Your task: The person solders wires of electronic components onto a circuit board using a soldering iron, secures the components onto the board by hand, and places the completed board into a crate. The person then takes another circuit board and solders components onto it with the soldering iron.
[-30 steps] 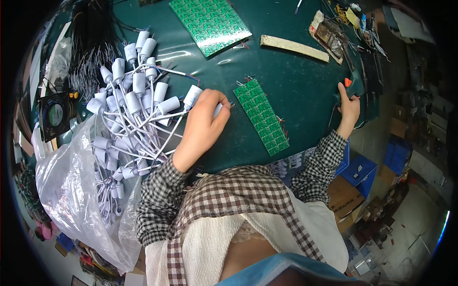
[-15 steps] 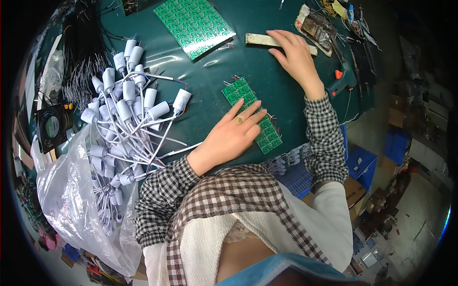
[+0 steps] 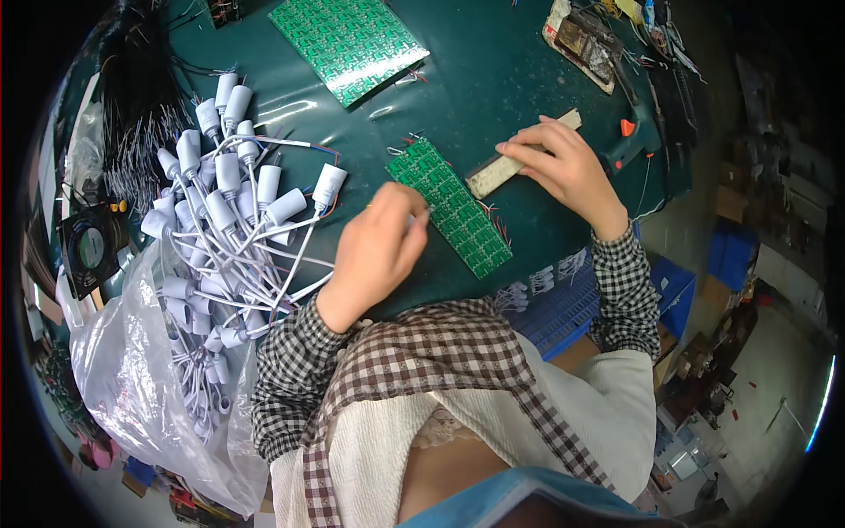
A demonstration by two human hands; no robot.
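Observation:
A narrow green circuit board panel (image 3: 458, 211) lies slanted on the dark green table in front of me, with thin red and white wires along its right edge. My right hand (image 3: 563, 167) pinches a pale, worn flat bar (image 3: 497, 174) from above. The bar's near end rests close to the panel's right side. At the panel's left side is my left hand (image 3: 378, 251), its fingers curled together; whatever its fingertips hold, if anything, is too small to make out.
A heap of white lamp sockets with cables (image 3: 229, 207) lies left, partly in a clear plastic bag (image 3: 132, 361). A larger green circuit board sheet (image 3: 348, 44) lies at the back. A teal tool with an orange trigger (image 3: 635, 145) sits right, near a stained block (image 3: 581, 44).
My right hand has drawn the bar nearer and turned it slantwise beside the panel. My left hand has lifted off the panel, moved left and curled its fingers. The panel has shifted slightly left.

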